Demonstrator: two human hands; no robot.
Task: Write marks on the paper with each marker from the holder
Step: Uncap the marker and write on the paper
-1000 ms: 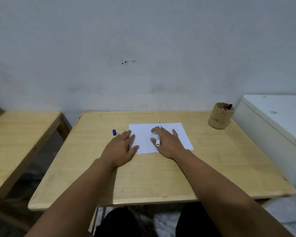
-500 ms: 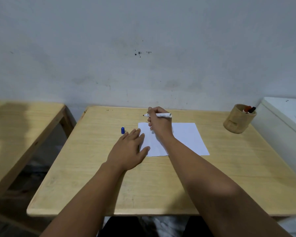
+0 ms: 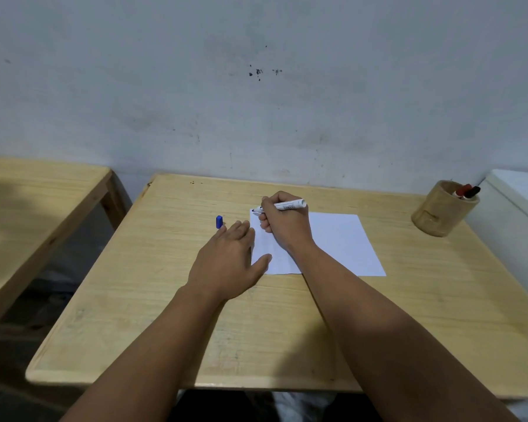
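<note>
A white sheet of paper (image 3: 339,242) lies on the wooden table (image 3: 153,300). My right hand (image 3: 284,226) is shut on a white marker (image 3: 287,205), uncapped, its dark tip at the paper's far left corner. My left hand (image 3: 229,263) lies flat with fingers apart, its thumb on the paper's left edge. The marker's blue cap (image 3: 219,222) stands on the table just beyond my left fingertips. A round wooden holder (image 3: 439,211) at the far right holds a red marker (image 3: 461,190) and a black marker (image 3: 473,191).
A second wooden table (image 3: 37,214) stands to the left across a gap. A white cabinet (image 3: 518,208) stands against the table's right side, beside the holder. A grey wall rises right behind the table.
My right hand has gone from lying flat on the paper with the marker to gripping it, tip down at the paper's far left corner. My left hand has stayed put.
</note>
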